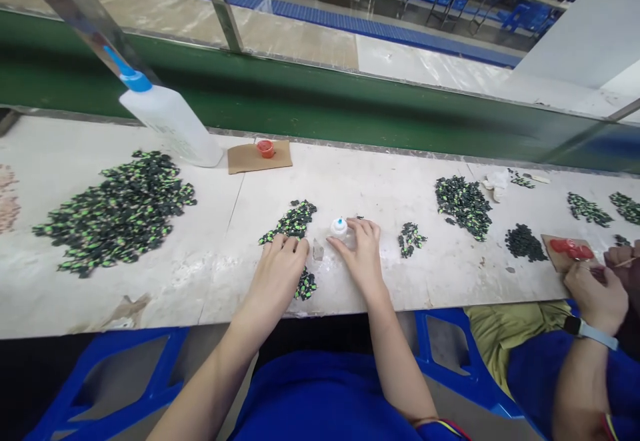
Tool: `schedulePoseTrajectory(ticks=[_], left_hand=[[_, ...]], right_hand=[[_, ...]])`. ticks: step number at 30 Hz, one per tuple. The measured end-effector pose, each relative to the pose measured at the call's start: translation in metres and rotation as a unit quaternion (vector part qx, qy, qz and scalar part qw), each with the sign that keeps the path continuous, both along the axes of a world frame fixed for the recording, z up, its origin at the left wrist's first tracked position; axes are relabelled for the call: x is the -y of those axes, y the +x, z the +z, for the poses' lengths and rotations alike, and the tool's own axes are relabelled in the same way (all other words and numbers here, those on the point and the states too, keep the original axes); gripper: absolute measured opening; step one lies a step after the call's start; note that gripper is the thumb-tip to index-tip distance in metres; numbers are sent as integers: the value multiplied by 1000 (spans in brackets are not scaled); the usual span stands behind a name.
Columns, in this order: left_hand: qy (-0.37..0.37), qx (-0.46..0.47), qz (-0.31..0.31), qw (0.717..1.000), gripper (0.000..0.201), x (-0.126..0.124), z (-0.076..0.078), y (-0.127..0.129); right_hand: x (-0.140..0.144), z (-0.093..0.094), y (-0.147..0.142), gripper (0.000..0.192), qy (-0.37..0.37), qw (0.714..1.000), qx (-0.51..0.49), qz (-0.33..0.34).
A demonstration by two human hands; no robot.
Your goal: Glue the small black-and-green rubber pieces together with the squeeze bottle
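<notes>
My right hand point(363, 252) has its thumb and fingers around a small white glue bottle point(339, 229) with a blue tip, upright on the table. At the near edge of a small pile of black-and-green pieces point(296, 217), my left hand point(281, 269) is curled with its fingertips down. Whatever those fingertips hold is too small and hidden to make out. Between both hands lies a small clear, greyish lump point(318, 249). More of the same pieces point(305, 285) are beside my left wrist, partly covered by it.
A big heap of black-and-green pieces point(125, 211) and a large white bottle point(173, 121) stand left. Behind is a red cup point(265, 149) on cardboard point(240, 160). Other piles point(463, 206) lie right, where a co-worker's hand point(597, 294) works by red items point(573, 249).
</notes>
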State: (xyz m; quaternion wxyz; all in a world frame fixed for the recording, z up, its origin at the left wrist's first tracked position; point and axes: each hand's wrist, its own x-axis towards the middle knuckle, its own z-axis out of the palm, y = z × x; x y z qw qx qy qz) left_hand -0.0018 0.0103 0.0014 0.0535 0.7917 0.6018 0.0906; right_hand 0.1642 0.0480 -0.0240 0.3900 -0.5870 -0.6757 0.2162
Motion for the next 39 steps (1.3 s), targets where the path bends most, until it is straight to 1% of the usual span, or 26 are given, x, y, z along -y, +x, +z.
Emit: schedulePoseTrajectory(ticks=[3,5,7,9,10,12,14,16,18,20,22,23,24,27,30,34,39], left_hand=[[-5,-27,3,1000,33,0,3,3],[-5,-29,-3,1000,36,1,3,3],[1,-9,-11,1000,42,2,0,3],[14,36,-14,999,47,3,-4,3],[22,65,-10,998,46,3,-7,4],[28,132,-4,991,35,4,-14,9],[16,200,-4,980,24,5,-19,18],[-8,246,-4,969,17,6,-23,27],[-19,258,15,966,9,7,-26,33],[-9,245,49,968,4,9,-26,34],[11,227,81,970,3,10,-25,32],[18,223,90,971,4,11,-25,30],[23,225,93,970,5,11,-25,28],[12,259,77,963,15,11,-24,23],[-10,296,87,951,20,11,-24,22],[-15,321,115,940,19,11,-24,24],[-6,333,116,936,12,11,-25,25]], right_hand=[[6,3,-2,30,-31,994,-109,-6],[12,6,-2,33,-64,978,-196,-19],[18,9,2,36,-79,959,-268,-41],[25,12,7,38,-60,945,-314,-72],[27,13,10,38,-43,939,-330,-91],[32,15,16,36,-13,927,-351,-129],[34,15,20,34,5,912,-379,-158],[34,14,23,33,12,891,-417,-180],[34,12,25,34,13,873,-444,-202],[35,9,28,36,6,865,-449,-222],[37,5,30,38,-9,870,-435,-232],[39,4,31,38,-18,877,-421,-231],[41,3,32,37,-28,887,-401,-226],[46,4,31,37,-44,922,-326,-206],[49,8,27,36,-51,944,-269,-187],[48,12,23,34,-63,960,-227,-153],[49,10,22,35,-73,968,-197,-136]])
